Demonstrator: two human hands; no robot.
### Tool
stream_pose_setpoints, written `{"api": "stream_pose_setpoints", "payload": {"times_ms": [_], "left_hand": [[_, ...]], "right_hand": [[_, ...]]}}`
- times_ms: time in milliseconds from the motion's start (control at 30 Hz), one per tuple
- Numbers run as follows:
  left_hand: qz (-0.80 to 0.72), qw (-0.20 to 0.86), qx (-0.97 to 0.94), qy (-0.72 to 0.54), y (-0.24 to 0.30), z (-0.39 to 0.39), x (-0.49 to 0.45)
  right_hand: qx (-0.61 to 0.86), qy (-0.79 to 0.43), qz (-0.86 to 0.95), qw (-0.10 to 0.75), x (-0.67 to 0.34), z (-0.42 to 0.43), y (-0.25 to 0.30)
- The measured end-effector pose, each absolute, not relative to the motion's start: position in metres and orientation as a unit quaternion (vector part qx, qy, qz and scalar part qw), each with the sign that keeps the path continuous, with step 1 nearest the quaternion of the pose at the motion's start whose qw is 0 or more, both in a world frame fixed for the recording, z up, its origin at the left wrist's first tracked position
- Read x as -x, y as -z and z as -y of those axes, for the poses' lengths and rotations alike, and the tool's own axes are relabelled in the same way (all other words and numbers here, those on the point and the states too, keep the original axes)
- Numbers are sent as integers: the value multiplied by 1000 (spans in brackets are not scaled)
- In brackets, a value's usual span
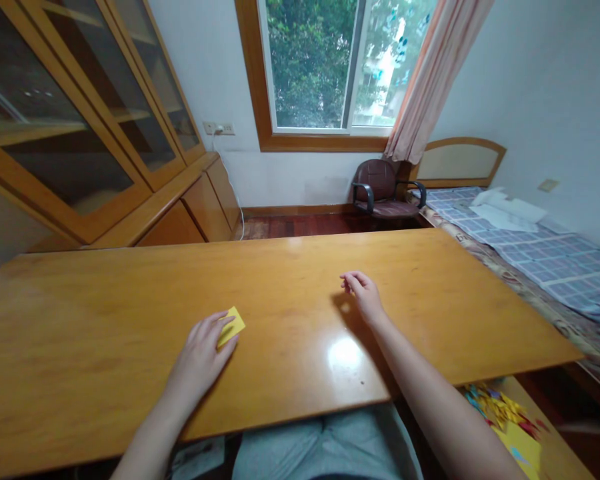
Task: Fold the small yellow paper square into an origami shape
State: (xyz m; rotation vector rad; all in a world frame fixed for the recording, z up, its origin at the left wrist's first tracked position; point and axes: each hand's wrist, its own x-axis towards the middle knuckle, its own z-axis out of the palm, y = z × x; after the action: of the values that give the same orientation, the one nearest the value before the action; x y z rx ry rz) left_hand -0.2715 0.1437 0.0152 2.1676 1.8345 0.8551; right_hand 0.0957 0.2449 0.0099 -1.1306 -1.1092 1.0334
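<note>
A small folded yellow paper (233, 325) lies on the wooden table (130, 300), a little left of the middle. My left hand (203, 353) rests flat on the paper's near part, its fingers stretched out over it. My right hand (364, 293) is farther right on the tabletop, fingers curled into a loose pinch. I cannot make out whether anything is held in it.
A wooden glass-door cabinet (80, 133) stands along the left wall. Beyond the table are a dark office chair (383, 190) and a bed (540, 253) on the right. Under the table's right end lies a pile of colourful paper pieces (500, 407).
</note>
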Motion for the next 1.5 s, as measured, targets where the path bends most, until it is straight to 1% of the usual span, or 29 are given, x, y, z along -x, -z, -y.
{"api": "stream_pose_setpoints", "payload": {"times_ms": [67,167,233,367,533,733,833,1033,1200,1300,1500], "left_hand": [[-621,39,-741,-253,-6,-149,295],[-626,22,-752,-207,3,-152,313],[-627,39,-755,-186,6,-155,318],[-629,68,-752,-186,9,-166,318],[-613,83,-761,-194,9,-180,300],[-574,109,-782,-216,11,-193,257],[-549,128,-797,-217,12,-200,235],[-502,158,-821,-224,12,-216,205],[-471,155,-832,-249,13,-221,211],[-470,147,-838,-235,15,-220,226],[-508,133,-825,-209,20,-217,236]], "right_hand": [[500,-410,527,553,-104,-239,-3],[520,-386,552,525,-115,-232,8],[534,-392,536,524,-120,-228,15],[548,-389,488,557,-124,-224,20],[544,-396,522,524,-121,-225,18],[543,-406,505,534,-124,-225,17],[540,-403,521,523,-125,-224,19],[526,-358,631,443,-117,-228,21],[493,-309,722,375,-108,-230,16],[464,-293,767,333,-96,-232,10],[405,-252,828,294,-53,-246,6]]}}
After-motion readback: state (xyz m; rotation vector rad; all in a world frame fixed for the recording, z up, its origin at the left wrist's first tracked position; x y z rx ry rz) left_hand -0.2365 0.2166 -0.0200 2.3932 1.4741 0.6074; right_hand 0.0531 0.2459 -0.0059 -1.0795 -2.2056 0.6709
